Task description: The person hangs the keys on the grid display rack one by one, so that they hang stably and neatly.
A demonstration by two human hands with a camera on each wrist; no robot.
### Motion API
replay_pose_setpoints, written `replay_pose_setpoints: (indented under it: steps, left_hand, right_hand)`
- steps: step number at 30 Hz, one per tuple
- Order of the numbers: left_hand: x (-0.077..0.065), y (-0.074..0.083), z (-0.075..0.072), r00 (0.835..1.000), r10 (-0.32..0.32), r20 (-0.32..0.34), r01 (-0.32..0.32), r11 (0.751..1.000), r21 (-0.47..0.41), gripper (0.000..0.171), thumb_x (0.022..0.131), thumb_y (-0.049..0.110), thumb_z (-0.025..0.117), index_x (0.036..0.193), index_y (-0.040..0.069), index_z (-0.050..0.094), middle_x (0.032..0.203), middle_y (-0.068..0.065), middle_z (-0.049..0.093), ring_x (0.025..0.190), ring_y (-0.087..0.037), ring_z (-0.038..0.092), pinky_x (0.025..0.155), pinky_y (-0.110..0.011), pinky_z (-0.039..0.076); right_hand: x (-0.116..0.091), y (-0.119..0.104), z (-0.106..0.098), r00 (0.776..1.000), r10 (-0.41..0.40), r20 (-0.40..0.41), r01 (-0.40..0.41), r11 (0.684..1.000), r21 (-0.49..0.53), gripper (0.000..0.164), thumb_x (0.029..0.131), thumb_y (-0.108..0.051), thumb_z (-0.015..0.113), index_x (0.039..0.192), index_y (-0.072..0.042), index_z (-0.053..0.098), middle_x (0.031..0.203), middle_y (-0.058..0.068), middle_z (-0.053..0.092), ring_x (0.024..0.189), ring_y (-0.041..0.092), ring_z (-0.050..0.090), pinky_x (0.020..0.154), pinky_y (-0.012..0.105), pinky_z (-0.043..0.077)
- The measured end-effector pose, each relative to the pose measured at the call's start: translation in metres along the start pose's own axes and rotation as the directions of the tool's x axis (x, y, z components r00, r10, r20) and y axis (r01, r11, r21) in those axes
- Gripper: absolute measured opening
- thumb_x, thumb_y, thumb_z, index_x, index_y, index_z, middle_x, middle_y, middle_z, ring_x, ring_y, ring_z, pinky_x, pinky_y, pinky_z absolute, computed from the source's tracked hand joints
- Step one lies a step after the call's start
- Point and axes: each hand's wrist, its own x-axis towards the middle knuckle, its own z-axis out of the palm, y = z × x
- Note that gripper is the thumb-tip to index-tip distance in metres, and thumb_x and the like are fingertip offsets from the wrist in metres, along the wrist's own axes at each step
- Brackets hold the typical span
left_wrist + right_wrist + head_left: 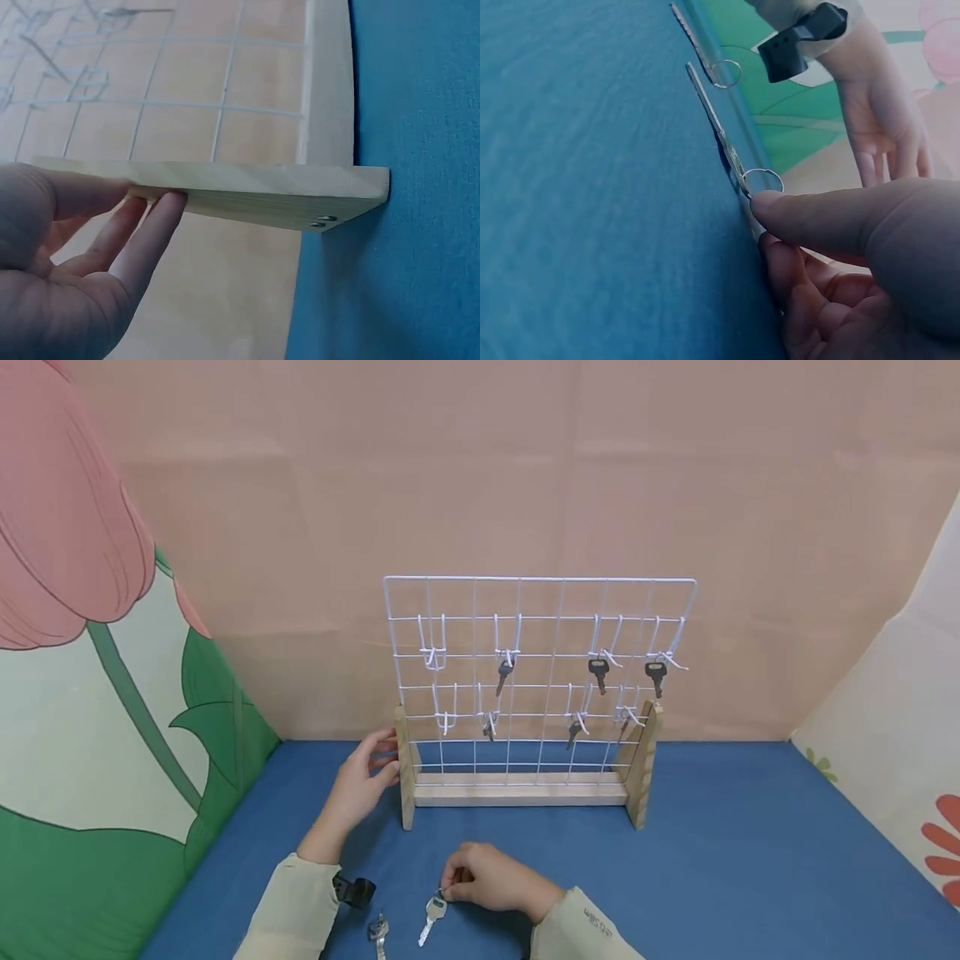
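Note:
A silver key (pixel 435 910) with a ring lies low over the blue cloth, its ring end at the thumb and fingers of my right hand (pixel 495 877). In the right wrist view the thumb and a finger pinch that key (pixel 711 105) at its head, beside the ring (pixel 765 178). My left hand (pixel 360 785) touches the outer side of the rack's left wooden upright (pixel 407 768) with its fingertips. A second ringed key (pixel 378 928) lies on the cloth left of the first. White wire grid (pixel 517 580) rises between the rack's wooden ends, bearing two rows of hooks.
Three keys hang from the upper hooks, including a dark-headed key (pixel 597 670) right of centre. More keys, such as one hanging key (pixel 574 728), hang in the lower row. The leftmost upper hook (pixel 432 656) and leftmost lower hook (pixel 445 720) are bare. Blue cloth (pixel 735 843) covers the table.

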Motion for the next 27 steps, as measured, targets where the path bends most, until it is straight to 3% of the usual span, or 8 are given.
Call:
replay_pose_setpoints:
  steps: [6,10,14,21,27]
  left_hand:
    - [-0.001,-0.005,-0.008,0.999,-0.021,-0.028,0.019,0.999,-0.05,0.052,0.101,-0.002,0.058,0.15,0.0,0.041,0.14,-0.028,0.051,0.125,-0.046,0.057,0.09,-0.043,0.058]
    - [0.002,-0.003,-0.005,0.999,-0.031,-0.01,0.029,0.994,-0.103,0.05,0.103,0.004,0.057,0.15,-0.001,0.041,0.142,-0.029,0.05,0.125,-0.045,0.057,0.091,-0.042,0.058]
    - [0.006,0.001,-0.001,0.999,-0.032,-0.011,0.03,0.99,-0.135,0.048,0.104,0.005,0.056,0.15,0.0,0.042,0.143,-0.029,0.051,0.126,-0.045,0.057,0.091,-0.041,0.058]
    - [0.004,0.0,0.004,0.997,-0.053,-0.052,0.047,0.992,-0.115,0.045,0.106,0.01,0.054,0.149,0.001,0.044,0.139,-0.026,0.054,0.12,-0.041,0.061,0.087,-0.034,0.059]
    - [0.003,-0.002,0.006,0.996,-0.047,-0.081,0.037,0.991,-0.127,0.044,0.107,0.012,0.053,0.149,0.001,0.045,0.138,-0.026,0.055,0.12,-0.041,0.06,0.088,-0.035,0.059]
  right_hand:
    - [0.006,-0.003,-0.005,0.999,-0.01,-0.049,0.013,0.998,0.061,0.007,0.098,-0.01,0.069,0.092,-0.012,0.071,0.084,-0.013,0.059,0.073,-0.002,0.05,0.065,0.018,0.048]
    - [-0.001,-0.009,-0.017,0.988,-0.01,-0.153,0.019,0.998,0.056,0.007,0.1,-0.013,0.066,0.095,-0.015,0.07,0.087,-0.012,0.063,0.073,0.001,0.054,0.063,0.02,0.049]
    - [-0.012,-0.023,-0.035,0.959,-0.038,-0.28,0.051,0.998,0.04,0.007,0.102,-0.015,0.064,0.098,-0.015,0.07,0.093,-0.008,0.063,0.079,0.006,0.056,0.067,0.024,0.051]
    - [-0.023,-0.056,-0.061,0.871,-0.104,-0.48,0.144,0.988,0.049,0.007,0.101,-0.013,0.064,0.105,-0.011,0.069,0.097,-0.002,0.063,0.078,0.011,0.055,0.068,0.027,0.052]
    - [-0.014,-0.09,-0.092,0.752,-0.175,-0.636,0.25,0.968,0.03,0.01,0.101,-0.01,0.064,0.107,-0.004,0.07,0.091,0.003,0.065,0.076,0.019,0.058,0.065,0.026,0.051]
